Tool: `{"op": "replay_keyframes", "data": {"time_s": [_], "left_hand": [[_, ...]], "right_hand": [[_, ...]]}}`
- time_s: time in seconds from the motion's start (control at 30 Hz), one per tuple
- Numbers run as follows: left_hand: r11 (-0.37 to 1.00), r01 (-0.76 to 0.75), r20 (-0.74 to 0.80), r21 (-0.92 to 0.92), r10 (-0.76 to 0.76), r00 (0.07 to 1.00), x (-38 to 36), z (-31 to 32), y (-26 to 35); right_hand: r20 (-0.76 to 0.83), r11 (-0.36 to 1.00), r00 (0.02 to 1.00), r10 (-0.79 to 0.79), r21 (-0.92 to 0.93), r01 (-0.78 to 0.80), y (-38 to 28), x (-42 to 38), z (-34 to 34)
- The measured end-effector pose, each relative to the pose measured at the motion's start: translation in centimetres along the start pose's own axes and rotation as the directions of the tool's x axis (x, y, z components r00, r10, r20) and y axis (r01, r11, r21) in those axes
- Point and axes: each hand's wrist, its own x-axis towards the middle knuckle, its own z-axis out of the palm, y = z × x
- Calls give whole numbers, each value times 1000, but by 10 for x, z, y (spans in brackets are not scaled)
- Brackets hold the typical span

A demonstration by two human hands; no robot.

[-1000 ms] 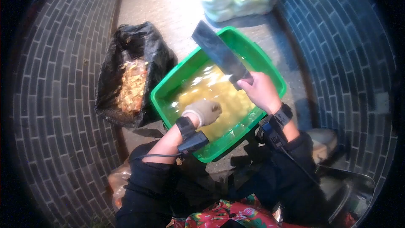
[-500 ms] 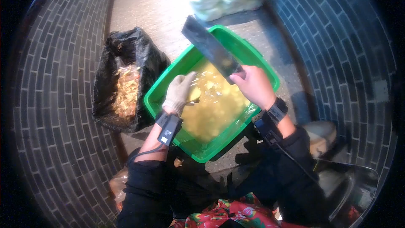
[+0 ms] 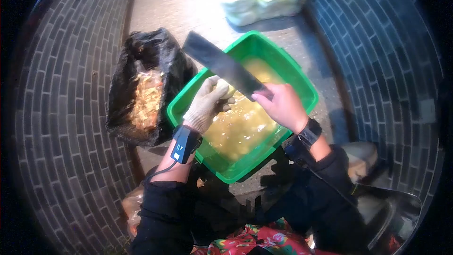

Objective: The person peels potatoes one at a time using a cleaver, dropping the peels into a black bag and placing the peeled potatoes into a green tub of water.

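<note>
A green tub (image 3: 306, 80) holds cloudy yellowish water with pale pieces in it. Over its left side is my left hand (image 3: 207, 102), in a white knitted glove, fingers curled round a pale yellow piece (image 3: 225, 90) that looks like potato. My bare right hand (image 3: 283, 106) grips the handle end of a wide dark cleaver (image 3: 222, 63). The blade slants up and left across the tub, its middle just above the gloved fingers. Whether the blade touches the piece cannot be made out.
Left of the tub stands a black plastic bag (image 3: 177, 68) with peelings (image 3: 147, 99) inside. A bright bundle of pale green vegetables (image 3: 264, 0) lies beyond it. Brick walls rise on both sides. A metal container (image 3: 396, 212) is at lower right.
The cleaver has come down and left, over the gloved hand. My left hand has risen slightly with its fingers curled in more. The whole view has shifted a little.
</note>
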Motion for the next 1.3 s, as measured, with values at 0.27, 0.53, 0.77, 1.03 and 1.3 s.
{"op": "replay_keyframes", "data": {"time_s": [0.27, 0.53, 0.77, 1.03, 1.3], "left_hand": [[934, -220, 29, 281, 221, 975, 2, -3, -6], [878, -181, 28, 443, 189, 982, 1, -5, -4], [981, -32, 109, 192, 11, 994, -8, 7, -7], [804, -275, 161, 527, 223, 961, 1, 5, -1], [986, -65, -10, 150, 68, 998, -3, 14, -14]], "right_hand": [[-65, 999, 997, -36, 33, 39, 4, 4, -1], [91, 982, 984, -156, -95, 164, 0, 1, -3], [64, 974, 982, -177, -133, 185, -6, -7, 12], [49, 985, 984, -174, -12, 175, 0, -1, 14], [-69, 992, 990, -125, -9, 124, 2, -7, 32]]}}
